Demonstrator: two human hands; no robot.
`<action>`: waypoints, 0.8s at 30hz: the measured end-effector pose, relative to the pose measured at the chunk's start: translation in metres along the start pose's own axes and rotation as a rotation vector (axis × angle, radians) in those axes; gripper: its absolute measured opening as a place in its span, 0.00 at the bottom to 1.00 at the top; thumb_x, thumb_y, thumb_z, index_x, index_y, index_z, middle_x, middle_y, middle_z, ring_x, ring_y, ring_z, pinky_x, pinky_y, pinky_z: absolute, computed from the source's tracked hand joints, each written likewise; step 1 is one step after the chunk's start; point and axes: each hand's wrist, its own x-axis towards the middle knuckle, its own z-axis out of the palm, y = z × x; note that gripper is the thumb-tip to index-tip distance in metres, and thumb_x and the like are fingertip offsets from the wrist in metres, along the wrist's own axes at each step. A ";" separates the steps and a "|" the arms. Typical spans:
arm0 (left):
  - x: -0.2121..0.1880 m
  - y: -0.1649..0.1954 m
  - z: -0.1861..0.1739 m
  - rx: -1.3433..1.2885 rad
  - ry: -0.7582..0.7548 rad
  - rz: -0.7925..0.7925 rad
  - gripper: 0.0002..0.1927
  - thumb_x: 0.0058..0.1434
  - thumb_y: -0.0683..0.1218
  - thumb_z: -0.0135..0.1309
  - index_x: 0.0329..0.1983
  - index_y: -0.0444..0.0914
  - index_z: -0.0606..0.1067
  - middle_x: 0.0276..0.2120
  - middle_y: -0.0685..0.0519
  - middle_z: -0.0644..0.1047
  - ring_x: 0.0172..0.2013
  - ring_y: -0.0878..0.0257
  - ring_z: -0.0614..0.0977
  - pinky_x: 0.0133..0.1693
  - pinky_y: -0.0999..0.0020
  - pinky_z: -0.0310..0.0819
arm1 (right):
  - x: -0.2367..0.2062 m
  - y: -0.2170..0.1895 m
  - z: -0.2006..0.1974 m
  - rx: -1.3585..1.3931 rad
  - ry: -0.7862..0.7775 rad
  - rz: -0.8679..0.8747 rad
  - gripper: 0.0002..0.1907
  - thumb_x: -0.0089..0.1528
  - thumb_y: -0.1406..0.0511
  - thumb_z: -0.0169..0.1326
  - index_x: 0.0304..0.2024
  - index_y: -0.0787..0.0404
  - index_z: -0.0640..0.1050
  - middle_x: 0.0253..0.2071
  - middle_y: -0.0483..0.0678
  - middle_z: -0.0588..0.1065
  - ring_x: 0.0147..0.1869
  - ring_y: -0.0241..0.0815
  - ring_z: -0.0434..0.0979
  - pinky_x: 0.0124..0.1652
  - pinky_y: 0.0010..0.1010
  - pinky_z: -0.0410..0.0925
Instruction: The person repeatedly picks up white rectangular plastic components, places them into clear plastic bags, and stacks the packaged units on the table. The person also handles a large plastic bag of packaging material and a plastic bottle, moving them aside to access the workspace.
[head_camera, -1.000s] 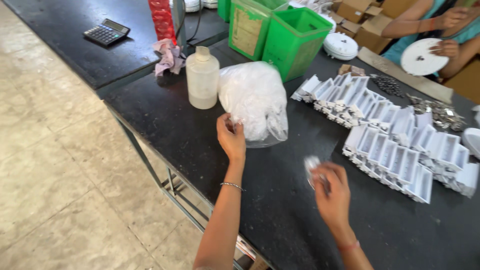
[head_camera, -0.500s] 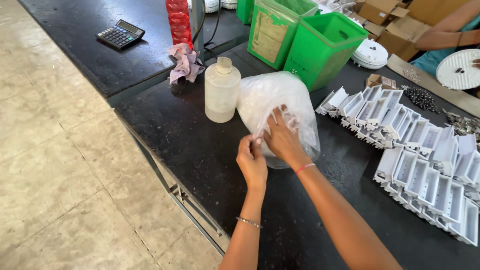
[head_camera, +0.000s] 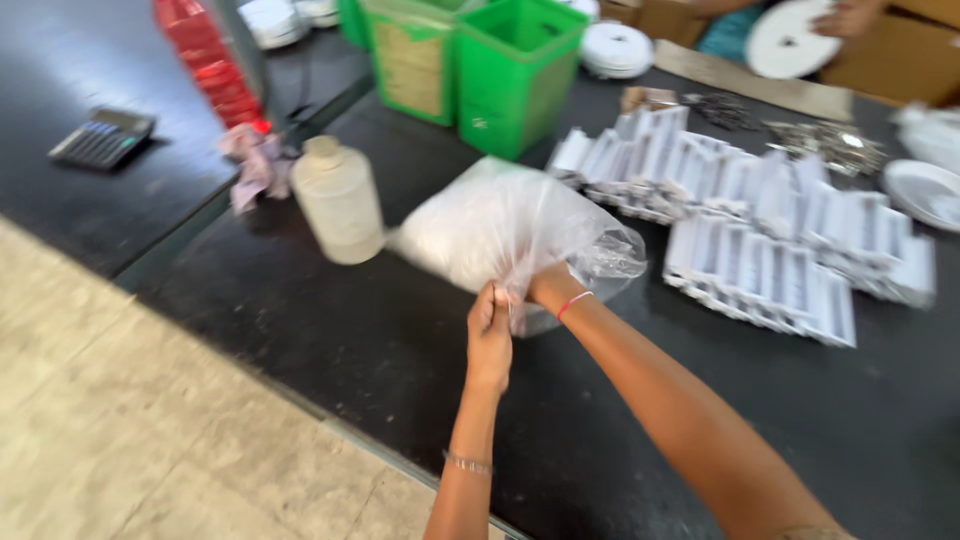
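Note:
A clear plastic bag (head_camera: 495, 228) full of small white pieces lies on the black table (head_camera: 330, 330). My left hand (head_camera: 489, 335) pinches the bag's open edge at its near side. My right hand (head_camera: 545, 285) is pushed into the bag's mouth, so its fingers are hidden behind the plastic; a red thread band circles that wrist. A metal bangle sits on my left forearm.
A cream plastic bottle (head_camera: 339, 199) stands left of the bag. Rows of white open boxes (head_camera: 770, 230) cover the table to the right. Green bins (head_camera: 515, 70) stand behind. A calculator (head_camera: 102, 138) lies far left. Another person's hand holds a white disc (head_camera: 795, 38) at the back.
My right hand left the table's near part, came to the bag and went into its mouth. My left hand stayed at the bag's edge. The view shifted left.

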 end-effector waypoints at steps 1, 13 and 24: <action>-0.022 0.005 0.017 -0.117 -0.060 -0.041 0.11 0.77 0.46 0.42 0.36 0.41 0.68 0.30 0.61 0.67 0.30 0.73 0.65 0.32 0.76 0.60 | -0.021 0.016 -0.001 -0.054 -0.007 -0.075 0.28 0.52 0.48 0.58 0.49 0.56 0.82 0.57 0.57 0.76 0.65 0.53 0.71 0.65 0.40 0.60; -0.229 0.166 0.219 -0.559 -0.217 -0.421 0.16 0.71 0.57 0.46 0.36 0.41 0.68 0.23 0.61 0.60 0.21 0.72 0.59 0.22 0.74 0.49 | -0.341 0.152 -0.062 0.124 -0.594 -0.123 0.26 0.54 0.49 0.56 0.49 0.56 0.81 0.55 0.56 0.76 0.63 0.53 0.72 0.62 0.41 0.61; -0.310 0.228 0.299 -0.107 -0.506 -0.458 0.12 0.70 0.50 0.50 0.44 0.37 0.67 0.21 0.59 0.65 0.19 0.71 0.65 0.23 0.74 0.62 | -0.526 0.179 -0.059 0.240 -0.744 -0.100 0.24 0.56 0.50 0.55 0.49 0.56 0.81 0.54 0.55 0.77 0.60 0.53 0.73 0.59 0.42 0.63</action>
